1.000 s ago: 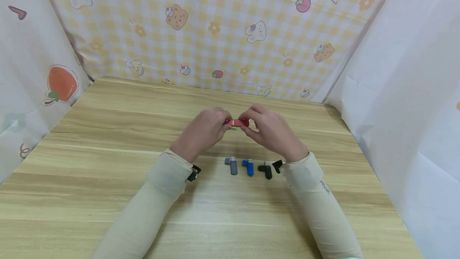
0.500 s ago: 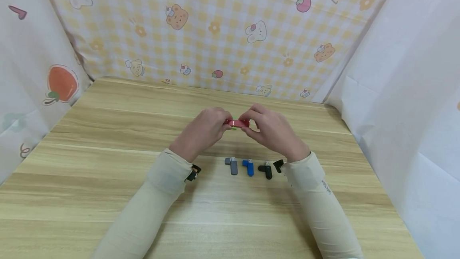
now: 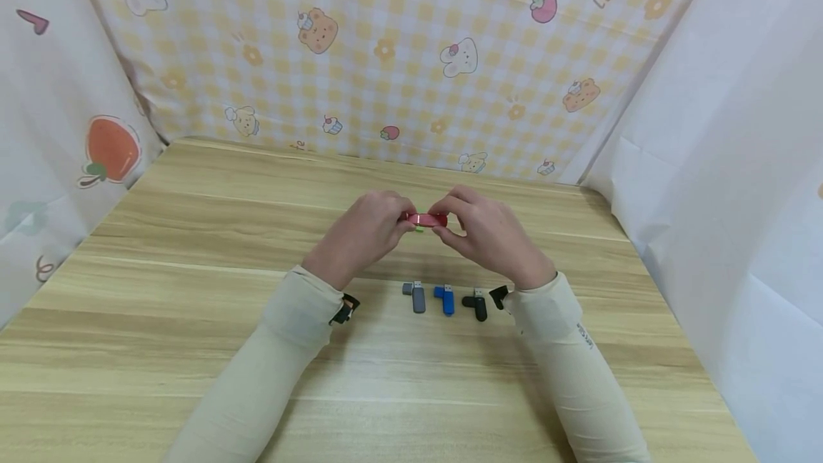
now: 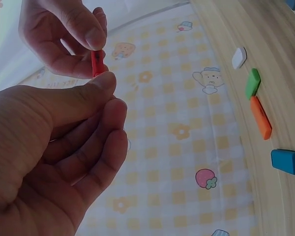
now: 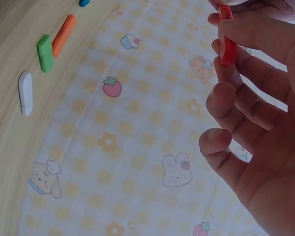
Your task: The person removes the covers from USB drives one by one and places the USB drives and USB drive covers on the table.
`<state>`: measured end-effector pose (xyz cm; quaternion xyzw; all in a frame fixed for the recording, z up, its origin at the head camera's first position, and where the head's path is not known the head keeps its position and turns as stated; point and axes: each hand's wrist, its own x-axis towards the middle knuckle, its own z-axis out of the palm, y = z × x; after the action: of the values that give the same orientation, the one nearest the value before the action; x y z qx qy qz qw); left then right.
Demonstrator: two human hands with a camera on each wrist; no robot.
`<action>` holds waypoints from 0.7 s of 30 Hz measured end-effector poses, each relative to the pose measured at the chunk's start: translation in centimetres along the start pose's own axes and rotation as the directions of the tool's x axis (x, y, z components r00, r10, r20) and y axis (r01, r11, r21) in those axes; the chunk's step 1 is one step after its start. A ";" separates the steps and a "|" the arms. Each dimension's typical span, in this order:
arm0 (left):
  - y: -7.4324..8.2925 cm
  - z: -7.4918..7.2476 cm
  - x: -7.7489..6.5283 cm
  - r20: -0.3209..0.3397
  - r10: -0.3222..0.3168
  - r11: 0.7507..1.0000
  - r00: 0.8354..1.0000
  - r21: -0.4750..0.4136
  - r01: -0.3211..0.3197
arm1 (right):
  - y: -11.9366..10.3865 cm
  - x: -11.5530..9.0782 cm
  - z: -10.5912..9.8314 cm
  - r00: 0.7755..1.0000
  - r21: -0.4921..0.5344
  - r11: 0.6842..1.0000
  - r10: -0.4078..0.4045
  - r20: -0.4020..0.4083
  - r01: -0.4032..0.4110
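Note:
A red USB stick (image 3: 434,220) is held level between both hands above the table, a thin pale line crossing it near its left end. My left hand (image 3: 368,234) pinches the left end between thumb and fingers. The right hand (image 3: 489,234) grips the other end with thumb and index finger; in the right wrist view its remaining fingers are loosely bent under the red stick (image 5: 228,49). Nearer the body lie a grey USB stick (image 3: 419,300), a blue USB stick (image 3: 448,302) and a black USB stick (image 3: 479,307), each with its metal plug bare and a cap beside it.
Beyond the hands, the left wrist view shows a white piece (image 4: 239,58), a green piece (image 4: 253,83), an orange stick (image 4: 260,118) and a teal piece (image 4: 285,161) on the wooden table (image 3: 193,234). A patterned cloth (image 3: 379,84) hangs along the back edge.

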<state>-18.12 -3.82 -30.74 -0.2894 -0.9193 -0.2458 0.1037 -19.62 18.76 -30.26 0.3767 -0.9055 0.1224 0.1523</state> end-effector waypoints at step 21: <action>-0.3 -0.1 -0.1 -0.008 0.029 0.998 1.000 -0.050 -0.029 | 0.1 -0.1 -0.1 1.000 0.002 1.000 -0.017 0.002 0.017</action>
<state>-18.20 -4.09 -30.81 -0.3044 -0.9081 -0.2684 0.1036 -19.59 18.94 -30.23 0.3845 -0.9024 0.1215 0.1519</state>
